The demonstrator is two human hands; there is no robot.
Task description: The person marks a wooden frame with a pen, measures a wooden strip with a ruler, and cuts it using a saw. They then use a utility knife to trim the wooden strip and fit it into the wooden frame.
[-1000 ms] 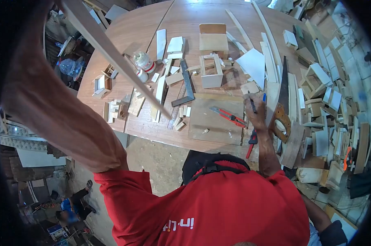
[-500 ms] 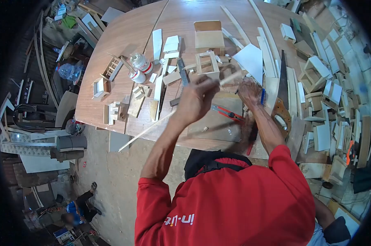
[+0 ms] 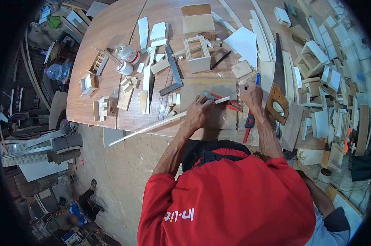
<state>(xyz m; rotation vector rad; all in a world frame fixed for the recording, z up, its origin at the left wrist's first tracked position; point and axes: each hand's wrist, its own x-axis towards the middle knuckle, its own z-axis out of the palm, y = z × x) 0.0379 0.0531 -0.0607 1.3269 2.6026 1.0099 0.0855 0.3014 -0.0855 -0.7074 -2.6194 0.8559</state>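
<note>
My left hand (image 3: 198, 111) is closed round a long thin wooden strip (image 3: 152, 128), which slants from the pliers down past the table's front edge. Red-handled pliers (image 3: 232, 105) lie just beyond this hand, partly covered by the strip's end. To the right, my right hand (image 3: 252, 95) has its fingers drawn together near small wood pieces; what it holds, if anything, is too small to make out. Beside it are a blue pen (image 3: 258, 78) and a red and black tool (image 3: 249, 123). A metal square (image 3: 174, 74) lies beyond my left hand.
A handsaw (image 3: 278, 98) lies at the right near stacked wooden parts (image 3: 316, 57). Small wooden frames (image 3: 197, 61), offcuts and two glue containers (image 3: 127, 54) stand on the table (image 3: 107, 24). One person (image 3: 79, 209) is at the lower left, another's arm (image 3: 321, 201) at the lower right.
My left hand has come down towards the table's front edge with the strip, whose end has moved away from my right hand. The view has shifted slightly; a black marker now shows beside the small frame.
</note>
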